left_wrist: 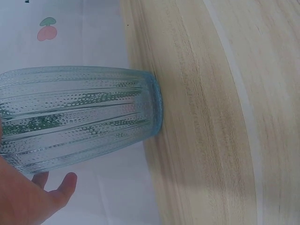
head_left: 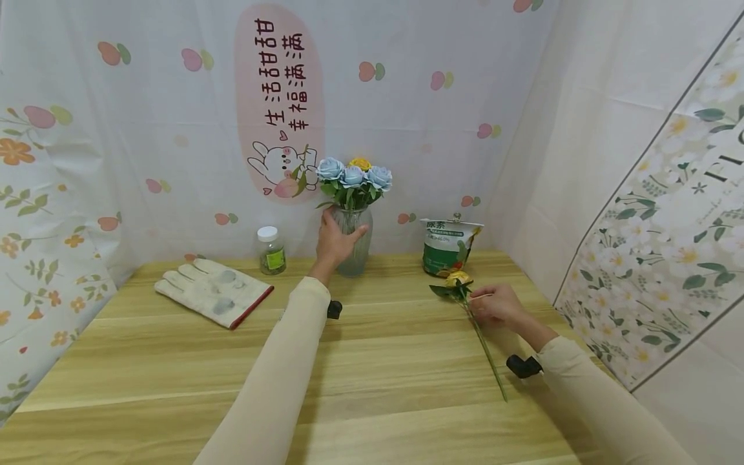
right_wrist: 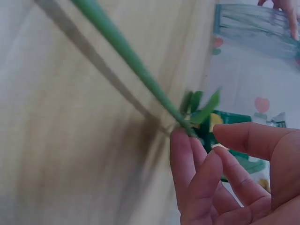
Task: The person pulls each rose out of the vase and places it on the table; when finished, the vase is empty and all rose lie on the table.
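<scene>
In the head view, my left hand (head_left: 336, 239) grips the upper side of a ribbed clear glass vase (head_left: 356, 248). The vase stands on the table near the back and holds pale blue roses (head_left: 352, 175) and a yellow rose (head_left: 360, 163). My right hand (head_left: 494, 307) holds a single yellow rose (head_left: 458, 278) by its stem, just under the leaves; its bloom is away from me, its stem end toward me. In the right wrist view the green stem (right_wrist: 136, 63) runs to the fingertips, its shadow beside it on the table. Part of the grip is hidden.
A green and white bag (head_left: 444, 248), closed with a clip, stands behind the loose rose. Left of the vase are a small white-capped jar (head_left: 271, 252) and a pale glove (head_left: 212, 290) with a red cuff. Patterned cloth hangs behind and at the sides of the wooden table (head_left: 395, 374).
</scene>
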{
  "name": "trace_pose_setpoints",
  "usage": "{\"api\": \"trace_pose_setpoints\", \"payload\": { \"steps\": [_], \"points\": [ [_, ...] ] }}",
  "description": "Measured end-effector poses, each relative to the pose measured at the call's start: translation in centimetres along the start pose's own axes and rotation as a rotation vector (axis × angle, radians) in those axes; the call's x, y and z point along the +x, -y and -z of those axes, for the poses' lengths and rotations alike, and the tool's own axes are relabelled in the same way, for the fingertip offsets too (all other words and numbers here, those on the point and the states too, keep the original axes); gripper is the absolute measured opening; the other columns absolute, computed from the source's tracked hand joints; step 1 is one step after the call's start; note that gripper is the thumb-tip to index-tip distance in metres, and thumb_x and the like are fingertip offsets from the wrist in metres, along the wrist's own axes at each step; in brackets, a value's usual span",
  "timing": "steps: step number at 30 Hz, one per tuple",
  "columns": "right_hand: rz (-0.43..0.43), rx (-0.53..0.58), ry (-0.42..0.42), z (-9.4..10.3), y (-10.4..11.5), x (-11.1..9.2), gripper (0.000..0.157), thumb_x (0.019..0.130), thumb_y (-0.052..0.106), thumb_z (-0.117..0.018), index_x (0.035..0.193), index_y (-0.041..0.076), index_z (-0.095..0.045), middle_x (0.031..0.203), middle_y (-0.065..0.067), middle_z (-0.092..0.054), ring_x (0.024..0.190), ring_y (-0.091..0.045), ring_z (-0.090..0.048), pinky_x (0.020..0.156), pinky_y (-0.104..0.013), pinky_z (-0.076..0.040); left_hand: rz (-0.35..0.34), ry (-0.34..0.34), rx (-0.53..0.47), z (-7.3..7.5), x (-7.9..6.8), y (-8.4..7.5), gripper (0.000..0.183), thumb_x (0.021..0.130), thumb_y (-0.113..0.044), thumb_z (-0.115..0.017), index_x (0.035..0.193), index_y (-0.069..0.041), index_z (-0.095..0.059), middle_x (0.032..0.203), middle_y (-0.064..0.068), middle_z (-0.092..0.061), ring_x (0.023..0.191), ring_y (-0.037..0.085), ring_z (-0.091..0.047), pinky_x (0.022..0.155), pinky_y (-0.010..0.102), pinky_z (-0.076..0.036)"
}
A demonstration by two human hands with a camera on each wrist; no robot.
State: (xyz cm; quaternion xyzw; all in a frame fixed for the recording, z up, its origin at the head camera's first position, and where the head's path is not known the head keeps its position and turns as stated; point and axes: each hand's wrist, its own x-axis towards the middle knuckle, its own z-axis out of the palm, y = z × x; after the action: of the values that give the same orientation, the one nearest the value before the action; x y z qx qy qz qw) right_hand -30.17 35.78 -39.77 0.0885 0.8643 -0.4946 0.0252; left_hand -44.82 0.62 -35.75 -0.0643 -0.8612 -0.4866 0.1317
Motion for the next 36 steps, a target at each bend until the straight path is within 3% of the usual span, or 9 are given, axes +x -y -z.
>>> {"api": "trace_pose_setpoints", "payload": {
  "steps": [4, 8, 14, 26, 33, 36],
  "points": [
    [0.043, -0.071, -0.009, 0.4, 1.1, -0.3, 0.039, 0.093, 0.009, -0.065, 0.124, -0.013, -0.059, 0.112, -0.026, -0.068, 0.075, -0.027, -0.073, 0.060, -0.037, -0.058, -0.005, -0.003, -0.001, 0.1, 0.0, -0.1, 0.102, 0.086, -0.059, -0.069, 0.155, -0.008, -0.013, 0.160, 0.016, -0.023, 0.144, 0.036, -0.030, 0.112, 0.051, -0.032],
    [0.082, -0.136, -0.006, 0.5, 2.0, -0.4, 0.038, 0.095, 0.013, -0.065, 0.126, -0.009, -0.061, 0.120, -0.026, -0.065, 0.081, -0.030, -0.073, 0.065, -0.040, -0.058, -0.011, -0.007, -0.010, 0.2, 0.0, -0.1, 0.101, 0.087, -0.057, -0.070, 0.155, -0.009, -0.012, 0.160, 0.015, -0.023, 0.144, 0.035, -0.029, 0.112, 0.051, -0.032],
    [0.106, -0.150, 0.005, -0.5, 3.8, -0.4, 0.040, 0.093, 0.016, -0.068, 0.125, -0.007, -0.063, 0.113, -0.021, -0.070, 0.083, -0.031, -0.073, 0.063, -0.038, -0.057, -0.010, -0.012, 0.001, 0.5, 0.2, -0.2, 0.101, 0.086, -0.057, -0.070, 0.155, -0.010, -0.013, 0.160, 0.013, -0.023, 0.145, 0.033, -0.029, 0.112, 0.050, -0.032],
    [0.158, -0.098, 0.011, -4.3, 6.7, 0.2, 0.026, 0.092, 0.010, -0.069, 0.113, -0.004, -0.070, 0.103, -0.016, -0.073, 0.074, -0.027, -0.071, 0.052, -0.029, -0.050, -0.006, 0.019, 0.033, 0.1, 0.0, 0.1, 0.101, 0.088, -0.061, -0.066, 0.155, -0.009, -0.011, 0.159, 0.017, -0.022, 0.143, 0.038, -0.030, 0.110, 0.053, -0.033],
    [0.246, -0.075, -0.006, -6.0, 8.5, 0.8, 0.023, 0.093, 0.009, -0.067, 0.111, -0.005, -0.070, 0.104, -0.018, -0.072, 0.080, -0.028, -0.072, 0.067, -0.030, -0.058, 0.003, 0.017, 0.033, -0.3, 0.1, 0.4, 0.105, 0.087, -0.063, -0.065, 0.156, -0.008, -0.008, 0.160, 0.017, -0.020, 0.144, 0.038, -0.028, 0.110, 0.055, -0.033],
    [0.249, -0.075, -0.023, -6.8, 9.5, 1.0, 0.022, 0.094, 0.011, -0.066, 0.111, -0.003, -0.071, 0.104, -0.017, -0.072, 0.083, -0.030, -0.072, 0.062, -0.029, -0.056, 0.003, 0.020, 0.032, -0.3, 0.2, 0.3, 0.105, 0.087, -0.064, -0.064, 0.156, -0.008, -0.007, 0.161, 0.017, -0.019, 0.144, 0.039, -0.027, 0.110, 0.056, -0.033]
  ]
}}
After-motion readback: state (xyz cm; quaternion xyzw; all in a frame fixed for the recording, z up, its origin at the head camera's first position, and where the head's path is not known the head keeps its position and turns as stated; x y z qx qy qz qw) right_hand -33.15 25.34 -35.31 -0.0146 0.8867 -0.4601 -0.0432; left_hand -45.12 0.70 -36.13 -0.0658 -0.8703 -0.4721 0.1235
